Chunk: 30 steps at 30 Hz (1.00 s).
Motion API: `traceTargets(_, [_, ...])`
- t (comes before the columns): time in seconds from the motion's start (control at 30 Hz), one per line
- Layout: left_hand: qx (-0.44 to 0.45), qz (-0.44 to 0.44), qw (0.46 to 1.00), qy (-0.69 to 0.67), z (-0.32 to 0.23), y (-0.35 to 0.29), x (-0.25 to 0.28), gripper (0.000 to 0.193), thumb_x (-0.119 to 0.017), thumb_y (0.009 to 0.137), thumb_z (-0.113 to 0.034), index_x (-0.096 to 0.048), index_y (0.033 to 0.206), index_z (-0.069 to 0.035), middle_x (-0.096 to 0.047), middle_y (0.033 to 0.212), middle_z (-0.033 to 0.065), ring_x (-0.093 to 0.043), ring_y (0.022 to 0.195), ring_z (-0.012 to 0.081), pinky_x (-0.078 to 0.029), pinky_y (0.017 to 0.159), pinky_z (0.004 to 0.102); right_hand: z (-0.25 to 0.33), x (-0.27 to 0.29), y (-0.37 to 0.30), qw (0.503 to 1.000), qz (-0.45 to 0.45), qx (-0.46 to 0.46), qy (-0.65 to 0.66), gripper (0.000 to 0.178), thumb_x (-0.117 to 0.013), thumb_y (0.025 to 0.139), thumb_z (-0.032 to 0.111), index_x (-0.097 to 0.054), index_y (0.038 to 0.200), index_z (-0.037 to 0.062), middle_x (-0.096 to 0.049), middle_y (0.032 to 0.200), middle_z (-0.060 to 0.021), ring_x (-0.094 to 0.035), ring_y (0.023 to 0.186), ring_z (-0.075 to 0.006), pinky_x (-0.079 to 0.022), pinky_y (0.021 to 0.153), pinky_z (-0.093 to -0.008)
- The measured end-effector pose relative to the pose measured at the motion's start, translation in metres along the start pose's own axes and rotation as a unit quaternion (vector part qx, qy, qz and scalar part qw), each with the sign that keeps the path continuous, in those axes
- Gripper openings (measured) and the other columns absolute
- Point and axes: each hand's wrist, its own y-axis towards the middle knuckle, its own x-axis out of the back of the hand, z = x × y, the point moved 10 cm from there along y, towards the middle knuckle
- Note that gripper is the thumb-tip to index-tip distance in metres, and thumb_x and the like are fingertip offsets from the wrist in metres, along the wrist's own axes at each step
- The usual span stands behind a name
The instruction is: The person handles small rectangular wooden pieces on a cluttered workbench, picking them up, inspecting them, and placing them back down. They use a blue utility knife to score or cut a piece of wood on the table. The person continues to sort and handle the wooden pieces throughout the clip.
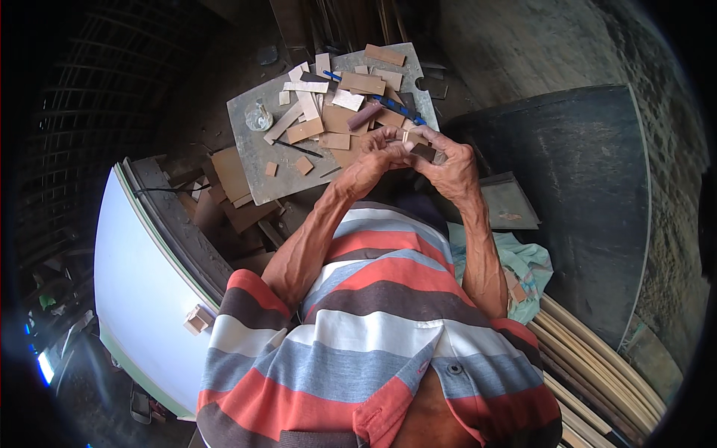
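At far left, a white panel (153, 276) carries a small wooden block (198, 319); keep both well apart from the handwork. Next to the right, the worktable (250, 153) bears a clear cup (259, 117), a dark slim pen-like tool (297, 148) and an overlapping spread of thin wood offcuts (306, 130); a maroon roll (364, 116) lies on top, nearest the hands. The left hand (377, 151) grasps the left side of the small wooden workpiece (420, 145) between thumb and fingers. For good results, brace both wrists, apply even fingertip pressure, keep edges flush and turn the part toward the light before pressing harder. The workpiece is between the two hands, raised just off the near edge of the table. It appears blocky, with a flat brown face, pale strips along its left side and a darker, shadowed lower face; whether its parts are bonded cannot be told. The right hand (454, 163) grips the opposite side, fingers curled, thumb partly hidden.
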Motion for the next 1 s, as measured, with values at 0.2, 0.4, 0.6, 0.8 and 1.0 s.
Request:
traceTargets(0.2, [-0.035, -0.040, 0.997, 0.050, 0.004, -0.001, 0.011, 0.021, -0.067, 0.094, -0.017, -0.059, 0.106, -0.001, -0.067, 0.092, 0.0043, -0.066, 0.084, 0.0108, -0.055, 0.079, 0.0262, -0.004, -0.004, -0.007, 0.998, -0.031, -0.039, 0.045, 0.047, -0.080, 0.079, 0.010, -0.065, 0.123, 0.0063, -0.074, 0.102, -0.0132, -0.072, 0.096, -0.0205, -0.057, 0.079, -0.0320])
traceTargets(0.4, [0.002, 0.018, 0.997, -0.078, 0.008, -0.002, 0.005, 0.014, -0.062, 0.096, -0.013, -0.058, 0.104, -0.002, -0.069, 0.101, 0.0083, -0.069, 0.091, 0.0166, -0.056, 0.087, 0.0330, -0.019, -0.003, -0.011, 0.982, -0.004, -0.066, 0.179, 0.048, -0.080, 0.078, 0.005, -0.065, 0.123, 0.0055, -0.072, 0.105, -0.0070, -0.067, 0.096, -0.0147, -0.056, 0.083, -0.0295])
traceTargets(0.6, [0.047, 0.027, 0.992, -0.111, 0.015, 0.000, -0.002, 0.016, -0.060, 0.096, -0.011, -0.056, 0.110, -0.003, -0.069, 0.105, 0.0110, -0.070, 0.098, 0.0214, -0.055, 0.095, 0.0385, -0.023, 0.000, -0.011, 0.985, 0.009, -0.098, 0.143, 0.044, -0.081, 0.078, 0.006, -0.069, 0.120, 0.0071, -0.071, 0.097, -0.0034, -0.063, 0.083, -0.0082, -0.054, 0.076, -0.0240])
traceTargets(0.8, [0.067, 0.012, 0.993, -0.097, 0.021, 0.002, -0.001, 0.010, -0.056, 0.096, -0.007, -0.054, 0.105, -0.004, -0.068, 0.105, 0.0106, -0.069, 0.102, 0.0255, -0.055, 0.098, 0.0418, -0.052, -0.006, -0.012, 0.981, 0.042, -0.115, 0.148, 0.048, -0.082, 0.078, 0.007, -0.068, 0.123, 0.0086, -0.067, 0.089, 0.0010, -0.058, 0.076, -0.0035, -0.050, 0.069, -0.0202])
traceTargets(1.0, [0.070, 0.000, 0.989, -0.133, 0.029, 0.001, 0.006, 0.007, -0.054, 0.096, -0.004, -0.054, 0.102, -0.006, -0.066, 0.100, 0.0064, -0.069, 0.101, 0.0245, -0.056, 0.096, 0.0427, -0.046, -0.010, -0.010, 0.978, 0.055, -0.117, 0.163, 0.046, -0.079, 0.080, 0.006, -0.067, 0.125, 0.0057, -0.069, 0.095, -0.0015, -0.060, 0.081, -0.0056, -0.052, 0.073, -0.0221])
